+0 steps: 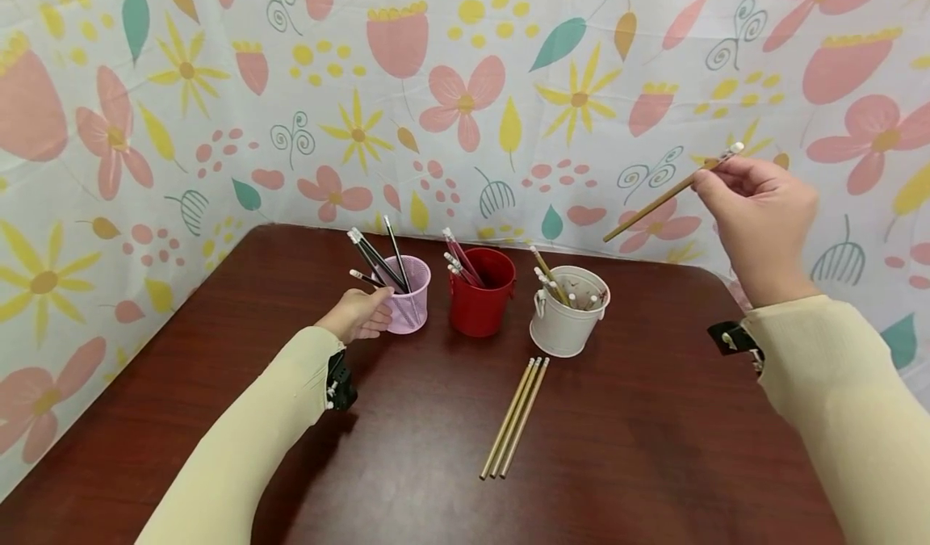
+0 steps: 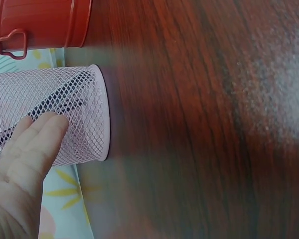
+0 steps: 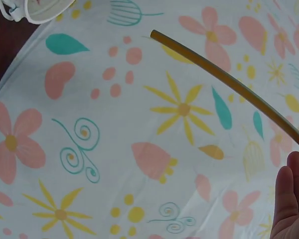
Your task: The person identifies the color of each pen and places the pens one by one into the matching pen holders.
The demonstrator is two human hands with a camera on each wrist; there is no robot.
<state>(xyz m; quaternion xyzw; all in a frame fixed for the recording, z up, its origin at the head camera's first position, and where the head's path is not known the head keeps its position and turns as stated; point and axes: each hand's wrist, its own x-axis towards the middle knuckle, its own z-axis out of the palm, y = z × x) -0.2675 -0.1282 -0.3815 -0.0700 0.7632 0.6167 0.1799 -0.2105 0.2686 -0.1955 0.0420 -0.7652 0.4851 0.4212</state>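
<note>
Up at the right, my right hand [image 1: 763, 214] pinches a gold pencil [image 1: 654, 206] near its white eraser end; the other end slants down to the left. In the right wrist view the pencil [image 3: 229, 82] crosses the upper right. My left hand [image 1: 358, 312] touches the side of a pink mesh pencil cup [image 1: 410, 311], thumb by the rim. Its fingers lie fairly straight against the mesh in the left wrist view. Several black pencils [image 1: 378, 258] lean in that cup. Three gold pencils [image 1: 514, 420] lie side by side on the table.
A red bucket [image 1: 479, 307] with dark red pencils stands beside the mesh cup. Right of it is a white bucket [image 1: 567, 327] holding several gold pencils. The brown table [image 1: 407, 448] ends at a flower-patterned cloth [image 1: 450, 165] behind.
</note>
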